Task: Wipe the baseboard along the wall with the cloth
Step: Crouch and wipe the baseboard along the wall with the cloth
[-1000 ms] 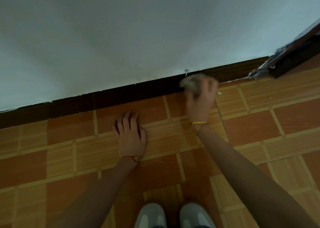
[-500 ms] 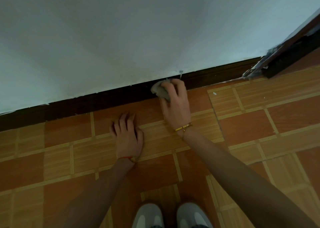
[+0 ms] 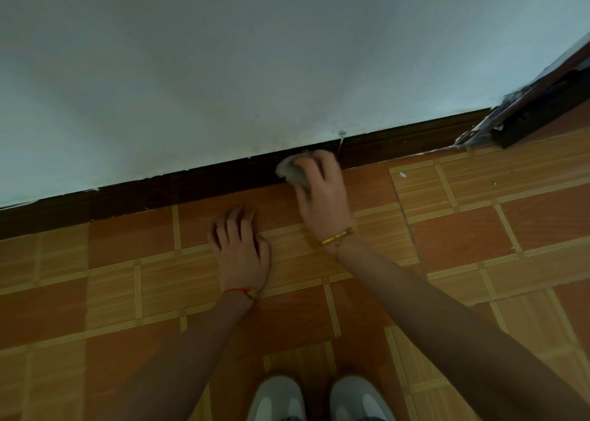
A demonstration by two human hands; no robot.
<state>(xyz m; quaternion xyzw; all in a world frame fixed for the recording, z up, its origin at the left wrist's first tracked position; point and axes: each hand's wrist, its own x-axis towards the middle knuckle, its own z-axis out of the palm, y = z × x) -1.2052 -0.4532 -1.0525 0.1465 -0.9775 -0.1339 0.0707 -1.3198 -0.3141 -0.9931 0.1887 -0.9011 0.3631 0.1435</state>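
A dark brown baseboard [image 3: 191, 187] runs along the foot of the pale wall [image 3: 255, 69], slanting up to the right. My right hand [image 3: 322, 193], with a gold bracelet at the wrist, grips a crumpled grey cloth [image 3: 292, 173] and presses it against the baseboard near the middle. My left hand [image 3: 241, 251], with a red string at the wrist, lies flat on the floor with fingers spread, just below and left of the cloth. Most of the cloth is hidden under my fingers.
The floor [image 3: 463, 238] is orange-brown tile with striped bands. A dark door frame [image 3: 536, 114] with chipped paint meets the baseboard at the right. A small nail or mark [image 3: 341, 134] sits on the wall above the cloth. My two grey shoes [image 3: 319, 398] stand at the bottom edge.
My right hand slid the cloth leftward along the baseboard over the last second. The left hand stayed planted on the floor.
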